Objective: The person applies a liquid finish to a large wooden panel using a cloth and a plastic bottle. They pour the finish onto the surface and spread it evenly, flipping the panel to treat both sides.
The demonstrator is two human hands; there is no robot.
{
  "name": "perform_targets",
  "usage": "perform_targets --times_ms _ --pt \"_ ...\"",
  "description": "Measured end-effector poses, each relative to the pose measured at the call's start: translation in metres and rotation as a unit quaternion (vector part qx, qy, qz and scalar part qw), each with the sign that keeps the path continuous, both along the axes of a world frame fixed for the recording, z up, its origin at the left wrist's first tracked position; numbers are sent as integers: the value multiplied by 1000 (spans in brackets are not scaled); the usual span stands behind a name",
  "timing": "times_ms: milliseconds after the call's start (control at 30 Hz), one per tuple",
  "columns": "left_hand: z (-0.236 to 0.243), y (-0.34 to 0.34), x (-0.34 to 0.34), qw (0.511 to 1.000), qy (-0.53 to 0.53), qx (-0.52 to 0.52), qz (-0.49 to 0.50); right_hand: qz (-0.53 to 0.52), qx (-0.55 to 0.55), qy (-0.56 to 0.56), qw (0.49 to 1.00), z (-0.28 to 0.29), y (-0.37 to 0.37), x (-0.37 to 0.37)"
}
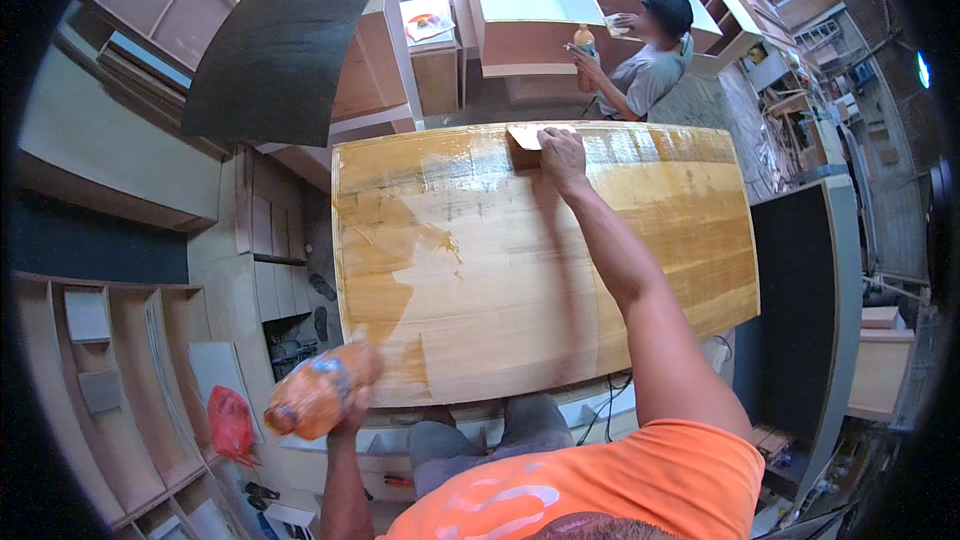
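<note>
A large wooden panel (490, 310) lies flat in front of me. Wet, glossy amber liquid covers its far part, and paler bare wood shows nearer me. At the far edge my right hand (563, 153) is closed on a flat, pale spreader (523, 139), which touches the wet surface. Off the panel's near left corner, my left hand (350, 418) grips a plastic bottle (322, 392), coated and stained orange-brown. The bottle is tilted and slightly blurred, its narrower end pointing down to the left.
Beyond the panel a person (645, 60) in a grey shirt holds a similar bottle (584, 45) beside open cabinet boxes (530, 35). A curved dark sheet (290, 50) stands at the far left. Shelving (130, 360) and a red plastic bag (231, 424) are at left; a dark board (795, 290) stands at right.
</note>
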State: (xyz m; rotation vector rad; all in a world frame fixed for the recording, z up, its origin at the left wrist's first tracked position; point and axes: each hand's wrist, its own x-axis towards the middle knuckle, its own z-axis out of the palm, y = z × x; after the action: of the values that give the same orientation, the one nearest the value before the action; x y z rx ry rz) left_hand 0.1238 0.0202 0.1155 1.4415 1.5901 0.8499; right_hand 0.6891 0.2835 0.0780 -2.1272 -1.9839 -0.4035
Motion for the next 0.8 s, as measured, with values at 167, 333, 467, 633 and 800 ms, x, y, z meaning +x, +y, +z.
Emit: perform_targets --times_ms 167,333,467,633,800 --pt "-2 -75 -93 975 63 54 207 -16 61 -10 998 -27 24 -5" --pt "35 -96 -106 964 75 27 253 16 44 -1 999 -23 -7 -8" --pt "38 -86 -103 969 35 69 235 -18 10 -19 1000 -11 21 8" --pt "31 -66 -105 973 65 105 195 -24 -78 5 997 -26 -19 26" --pt "35 -50 -114 970 96 106 195 11 -238 16 971 0 -118 18"
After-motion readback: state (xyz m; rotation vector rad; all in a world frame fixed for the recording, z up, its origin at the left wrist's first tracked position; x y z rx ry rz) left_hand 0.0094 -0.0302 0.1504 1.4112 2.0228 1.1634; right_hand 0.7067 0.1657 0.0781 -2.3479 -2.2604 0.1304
